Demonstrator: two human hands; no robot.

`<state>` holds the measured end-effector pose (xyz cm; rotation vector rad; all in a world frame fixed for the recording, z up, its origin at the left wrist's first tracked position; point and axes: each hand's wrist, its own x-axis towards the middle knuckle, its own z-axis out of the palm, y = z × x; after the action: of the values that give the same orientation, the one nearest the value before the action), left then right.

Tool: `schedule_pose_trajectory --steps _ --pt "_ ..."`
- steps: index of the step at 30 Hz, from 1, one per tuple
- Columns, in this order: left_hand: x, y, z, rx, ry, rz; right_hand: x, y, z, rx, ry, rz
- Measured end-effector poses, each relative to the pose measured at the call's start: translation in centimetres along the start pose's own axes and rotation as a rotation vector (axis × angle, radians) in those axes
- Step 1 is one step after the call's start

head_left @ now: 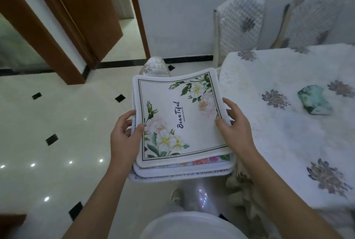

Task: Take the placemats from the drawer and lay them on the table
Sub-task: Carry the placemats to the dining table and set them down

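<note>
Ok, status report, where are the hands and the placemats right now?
Left hand and right hand grip the placemat stack by its sides. Stack in the air, beside the table. Teal folded item lies on the tablecloth.

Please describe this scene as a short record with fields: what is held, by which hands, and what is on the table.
held: stack of placemats, top one floral
left hand: grips the stack's left edge
right hand: grips the stack's right edge
stack position: above the floor, beside the table
on table: flowered tablecloth, green cloth
placemats laid: none yet
</note>
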<state>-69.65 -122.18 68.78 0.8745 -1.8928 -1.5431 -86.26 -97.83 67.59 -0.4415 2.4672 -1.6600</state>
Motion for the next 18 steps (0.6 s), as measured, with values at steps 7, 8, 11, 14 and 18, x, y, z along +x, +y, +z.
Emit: schedule_pose_trajectory --steps 7,8,11,14,18 --pt "9.7 0.3 10.4 -0.042 -0.383 0.012 2.2 2.1 -4.1 -0.082 0.315 0.196" --pt "10.2 0.5 12.0 -0.046 -0.444 0.014 1.8 2.4 -4.9 -0.084 0.371 0.221" --pt "10.9 1.3 16.9 -0.027 -0.601 0.059 0.1 3.5 -7.4 -0.085 0.527 0.296" --pt "10.7 2.1 21.0 -0.016 -0.723 0.098 -1.3 4.3 -9.4 -0.082 0.638 0.341" --pt "10.5 3.3 25.2 0.025 -0.825 0.144 -2.0 5.2 -11.6 -0.07 0.744 0.362"
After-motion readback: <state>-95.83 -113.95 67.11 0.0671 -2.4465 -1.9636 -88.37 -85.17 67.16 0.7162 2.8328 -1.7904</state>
